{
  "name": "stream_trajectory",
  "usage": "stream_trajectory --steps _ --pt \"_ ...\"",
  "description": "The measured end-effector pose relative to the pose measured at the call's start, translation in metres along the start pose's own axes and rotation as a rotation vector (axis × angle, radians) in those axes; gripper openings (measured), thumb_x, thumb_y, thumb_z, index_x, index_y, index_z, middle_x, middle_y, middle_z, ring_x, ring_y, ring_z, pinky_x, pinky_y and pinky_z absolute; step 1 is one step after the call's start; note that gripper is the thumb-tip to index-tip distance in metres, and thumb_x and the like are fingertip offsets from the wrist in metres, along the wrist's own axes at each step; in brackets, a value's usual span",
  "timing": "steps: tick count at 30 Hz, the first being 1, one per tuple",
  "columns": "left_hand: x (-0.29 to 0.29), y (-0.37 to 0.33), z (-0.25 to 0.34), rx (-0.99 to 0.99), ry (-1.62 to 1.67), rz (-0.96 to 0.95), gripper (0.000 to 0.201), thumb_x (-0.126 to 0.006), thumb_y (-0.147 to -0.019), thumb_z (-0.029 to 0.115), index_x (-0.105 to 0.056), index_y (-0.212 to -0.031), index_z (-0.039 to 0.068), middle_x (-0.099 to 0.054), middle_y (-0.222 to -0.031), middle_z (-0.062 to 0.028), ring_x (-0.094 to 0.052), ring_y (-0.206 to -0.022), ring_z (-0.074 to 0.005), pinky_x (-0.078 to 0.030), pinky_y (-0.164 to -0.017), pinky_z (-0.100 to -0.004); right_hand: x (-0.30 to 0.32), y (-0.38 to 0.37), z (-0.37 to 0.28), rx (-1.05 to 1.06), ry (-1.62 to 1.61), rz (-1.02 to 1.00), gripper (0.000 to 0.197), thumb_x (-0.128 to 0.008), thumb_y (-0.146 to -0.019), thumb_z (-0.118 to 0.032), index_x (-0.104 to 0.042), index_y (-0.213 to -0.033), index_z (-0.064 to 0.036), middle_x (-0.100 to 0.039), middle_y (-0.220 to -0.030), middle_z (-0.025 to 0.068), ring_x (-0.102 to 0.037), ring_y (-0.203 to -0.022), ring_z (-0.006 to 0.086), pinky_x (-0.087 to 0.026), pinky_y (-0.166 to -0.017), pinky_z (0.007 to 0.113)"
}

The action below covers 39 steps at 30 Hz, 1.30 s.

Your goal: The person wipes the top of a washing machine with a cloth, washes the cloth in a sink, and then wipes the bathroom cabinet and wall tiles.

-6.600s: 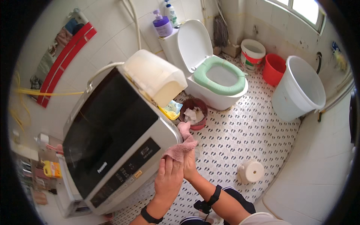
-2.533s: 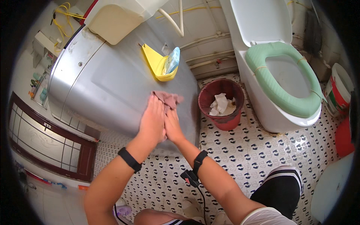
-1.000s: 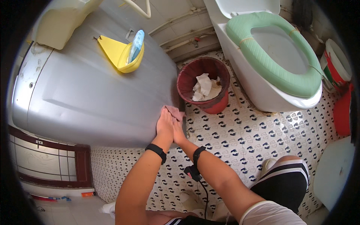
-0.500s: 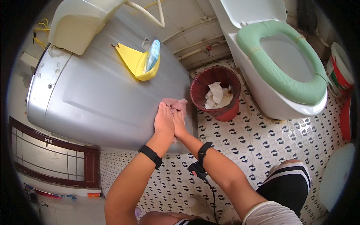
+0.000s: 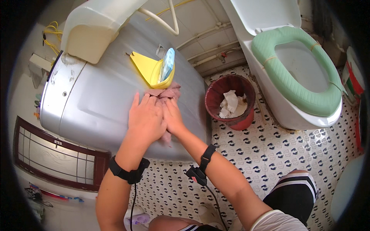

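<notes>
A crumpled pink cloth lies against the broad silver-grey panel of a large appliance. Both of my hands press on the cloth side by side. My left hand has its fingers bent over the cloth's left edge, its outer finger standing apart on the panel. My right hand grips the cloth, and a tail of it sticks out below between the wrists. Just above the cloth, a yellow holder hangs on the panel with a blue-and-white packet inside. The palms and part of the cloth are hidden.
Right of the appliance, a dark red bin holds crumpled white paper. Beyond it stands a white toilet with a green padded seat cover. A pale hose curves above the panel. Footprint-patterned tiles cover the floor.
My hands and the cloth have moved left and up across the panel, to just below the yellow holder. My left hand's fingers have spread. The whole view has shifted slightly.
</notes>
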State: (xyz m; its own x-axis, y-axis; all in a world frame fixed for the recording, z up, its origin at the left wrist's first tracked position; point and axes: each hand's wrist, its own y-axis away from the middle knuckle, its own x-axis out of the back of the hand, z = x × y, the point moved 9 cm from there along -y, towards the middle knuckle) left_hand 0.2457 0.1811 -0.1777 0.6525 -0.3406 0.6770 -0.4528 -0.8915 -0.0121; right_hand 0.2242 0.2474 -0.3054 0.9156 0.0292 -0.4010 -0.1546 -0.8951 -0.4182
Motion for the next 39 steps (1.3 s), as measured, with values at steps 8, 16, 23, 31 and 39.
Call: stream_trajectory --steps 8,16,23,31,39 --pt "0.039 -0.029 -0.038 0.556 0.398 0.338 0.05 -0.069 -0.087 0.03 -0.048 -0.121 -0.001 -0.061 -0.105 -0.0183 -0.062 -0.093 -0.0391 -0.05 -0.08 -0.0468 0.029 -0.017 0.028 -0.057 -0.634 0.126 0.029 -0.04 -0.105 -0.029 -0.048 -0.124 -0.0086 -0.047 -0.099 -0.0029 -0.045 -0.083 0.0076 -0.041 -0.07 0.021" --pt "-0.027 -0.05 -0.103 0.876 0.854 0.434 0.045 -0.063 -0.088 0.026 -0.055 -0.117 -0.007 -0.068 -0.105 -0.0219 -0.065 -0.098 -0.0389 -0.05 -0.087 -0.0427 0.02 -0.064 0.011 -0.066 -0.665 0.026 0.047 -0.043 -0.104 -0.03 -0.035 -0.145 -0.0107 -0.049 -0.106 -0.0018 -0.045 -0.084 0.0062 -0.039 -0.07 0.02" --pt "-0.049 -0.059 -0.135 0.951 0.896 0.431 0.032 -0.065 -0.088 0.025 -0.066 -0.101 -0.004 -0.073 -0.089 -0.0139 -0.068 -0.093 -0.0326 -0.051 -0.086 -0.0406 0.019 -0.077 0.004 -0.295 -0.798 0.081 0.045 -0.044 -0.103 -0.026 -0.038 -0.142 -0.0041 -0.053 -0.12 0.0045 -0.052 -0.102 0.0115 -0.043 -0.085 0.024" --pt "-0.026 -0.066 -0.123 1.022 1.182 0.494 0.018 -0.064 -0.087 0.01 -0.063 -0.094 -0.006 -0.071 -0.083 -0.0146 -0.07 -0.063 -0.0231 -0.057 -0.056 -0.0305 0.041 -0.093 -0.017 -0.182 -0.731 0.139 0.04 -0.043 -0.103 -0.023 -0.043 -0.136 0.0 -0.054 -0.124 0.0074 -0.052 -0.109 0.0186 -0.042 -0.095 0.03" --pt "-0.028 -0.066 -0.112 1.08 1.649 0.644 0.023 -0.057 -0.09 0.005 -0.056 -0.103 -0.013 -0.066 -0.093 -0.022 -0.07 -0.063 -0.0257 -0.061 -0.055 -0.0323 0.057 -0.104 -0.052 -0.272 -0.903 0.097 0.043 -0.05 -0.101 -0.033 -0.047 -0.136 -0.0077 -0.056 -0.119 0.0058 -0.058 -0.097 0.0157 -0.055 -0.067 0.034"
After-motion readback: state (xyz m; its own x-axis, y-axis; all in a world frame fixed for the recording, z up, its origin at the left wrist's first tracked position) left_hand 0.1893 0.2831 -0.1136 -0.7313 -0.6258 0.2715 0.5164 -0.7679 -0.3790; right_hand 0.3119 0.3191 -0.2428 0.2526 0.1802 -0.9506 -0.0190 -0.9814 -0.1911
